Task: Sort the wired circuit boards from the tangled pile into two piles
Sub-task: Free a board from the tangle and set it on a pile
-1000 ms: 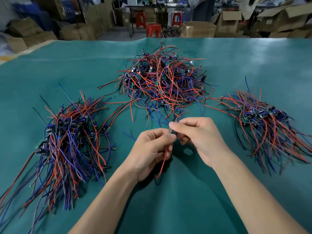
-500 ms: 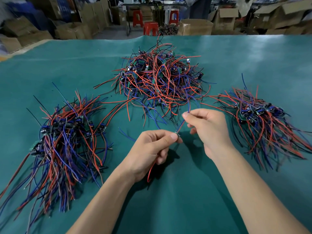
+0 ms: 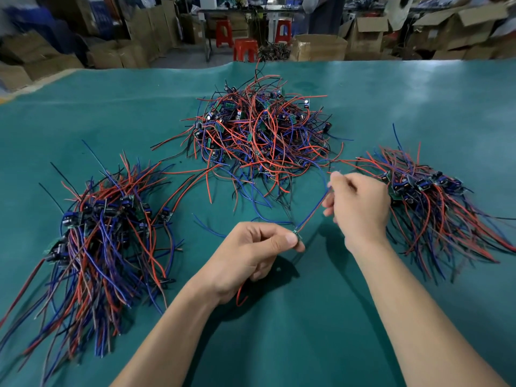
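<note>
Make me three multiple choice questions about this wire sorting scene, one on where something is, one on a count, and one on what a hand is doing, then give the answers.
1. Where is the tangled pile?
A. table centre, far side
B. near edge
C. on the floor

2. How many heaps of wired boards lie on the table?
A. one
B. three
C. five

3. What is the left hand doing?
A. lying flat
B. pinching a small board
C. gripping a stool

Answers: 1 A, it lies beyond both hands, between the left pile and right pile. 2 B, the tangle plus two side piles. 3 B, thumb and finger close on the board while the right hand holds its wires taut.
</note>
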`<state>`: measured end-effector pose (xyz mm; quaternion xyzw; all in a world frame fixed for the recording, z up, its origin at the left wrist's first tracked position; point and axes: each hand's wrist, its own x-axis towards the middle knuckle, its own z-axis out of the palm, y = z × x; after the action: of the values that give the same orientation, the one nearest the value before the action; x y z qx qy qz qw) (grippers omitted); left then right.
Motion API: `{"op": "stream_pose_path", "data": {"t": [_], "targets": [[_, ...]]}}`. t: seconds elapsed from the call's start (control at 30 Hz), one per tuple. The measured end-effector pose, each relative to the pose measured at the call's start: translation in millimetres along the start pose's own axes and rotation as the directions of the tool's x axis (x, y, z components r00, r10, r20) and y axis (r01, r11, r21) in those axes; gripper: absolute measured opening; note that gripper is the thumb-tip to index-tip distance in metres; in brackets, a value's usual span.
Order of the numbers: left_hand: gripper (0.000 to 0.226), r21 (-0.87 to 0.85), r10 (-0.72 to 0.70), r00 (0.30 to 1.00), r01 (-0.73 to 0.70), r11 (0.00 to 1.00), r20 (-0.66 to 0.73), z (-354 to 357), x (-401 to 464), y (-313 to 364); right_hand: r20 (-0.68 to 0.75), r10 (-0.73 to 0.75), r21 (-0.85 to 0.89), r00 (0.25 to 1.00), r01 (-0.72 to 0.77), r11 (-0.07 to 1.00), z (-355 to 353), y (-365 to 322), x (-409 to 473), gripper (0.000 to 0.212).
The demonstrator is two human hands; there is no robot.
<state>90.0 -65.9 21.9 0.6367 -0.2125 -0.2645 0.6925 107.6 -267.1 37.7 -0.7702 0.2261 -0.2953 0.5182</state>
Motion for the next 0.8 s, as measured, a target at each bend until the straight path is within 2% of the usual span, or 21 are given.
{"op": "stream_pose_path", "data": {"t": [0.03,0.07,0.1,0.17,0.2,0.27,0.37,0.43,0.6,0.8], "targets": [[0.022,-0.007,0.003,1.0,-0.003,1.0,-0.006,0.8,0.0,-0.2,0.018,0.159,0.196,0.987,-0.159,0.968,0.6,-1.4,1.3,0.034],[0.022,-0.019,0.009,1.0,-0.009,1.0,-0.018,1.4,0.2,-0.7,0.058,0.282,0.36,0.958,-0.284,0.889,-0.2,-2.6,1.9,0.034],[0.022,-0.034,0.014,0.999,-0.015,0.999,-0.034,2.1,1.2,-1.6,0.117,0.354,0.465,0.928,-0.367,0.806,-1.4,-2.8,2.6,0.034],[0.025,-0.081,0.015,0.996,-0.022,0.996,-0.087,2.7,2.9,-2.6,0.252,0.383,0.518,0.889,-0.458,0.722,-1.8,-2.7,0.9,0.038],[0.028,-0.114,0.008,0.993,-0.022,0.993,-0.12,2.9,3.8,-2.7,0.313,0.36,0.488,0.879,-0.474,0.733,-0.7,-2.8,-2.1,0.042],[0.032,-0.19,-0.015,0.984,-0.02,0.982,-0.179,3.8,5.1,-2.2,0.407,0.257,0.363,0.876,-0.414,0.835,5.0,-4.6,-11.4,0.043],[0.03,-0.276,-0.037,0.974,-0.027,0.961,-0.224,3.6,5.3,-0.8,0.546,0.016,0.208,0.837,-0.154,0.966,14.4,-10.5,-30.6,0.027],[0.028,-0.281,-0.029,0.97,-0.041,0.959,-0.241,3.2,5.7,-0.7,0.57,-0.075,0.214,0.818,-0.06,0.975,15.7,-12.7,-37.9,0.013],[0.02,-0.213,-0.005,0.967,-0.051,0.976,-0.255,5.9,5.2,-1.2,0.573,-0.18,0.227,0.799,0.057,0.972,7.0,-14.6,-36.3,0.021],[0.022,-0.167,-0.021,0.968,-0.022,0.986,-0.249,4.4,4.9,-2.0,0.606,-0.218,0.318,0.765,0.018,0.948,1.8,-20.1,-34.2,0.025]]}}
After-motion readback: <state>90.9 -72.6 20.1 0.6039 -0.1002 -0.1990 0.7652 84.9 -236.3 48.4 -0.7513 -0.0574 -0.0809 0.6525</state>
